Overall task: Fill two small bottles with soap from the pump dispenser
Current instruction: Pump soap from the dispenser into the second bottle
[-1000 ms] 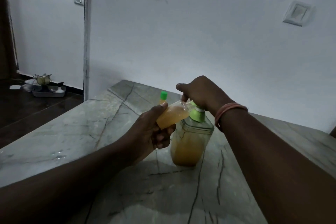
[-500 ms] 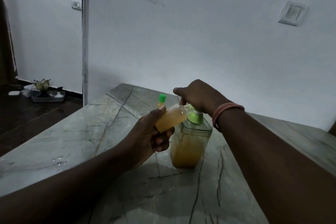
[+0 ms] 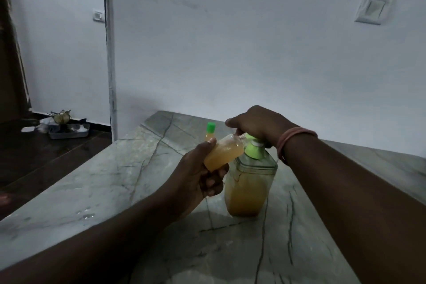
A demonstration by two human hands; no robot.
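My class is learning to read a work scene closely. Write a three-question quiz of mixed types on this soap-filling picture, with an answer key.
1. True or false: the left hand holds the small bottle tilted, its mouth toward the nozzle of the pump dispenser.
2. Multiple choice: where is the right hand? A) flat on the marble counter; B) on top of the dispenser's green pump head; C) around the capped bottle.
3. Fill the gap: the capped bottle standing behind the left hand has a ____ cap.

Key: 1 true; 2 B; 3 green.
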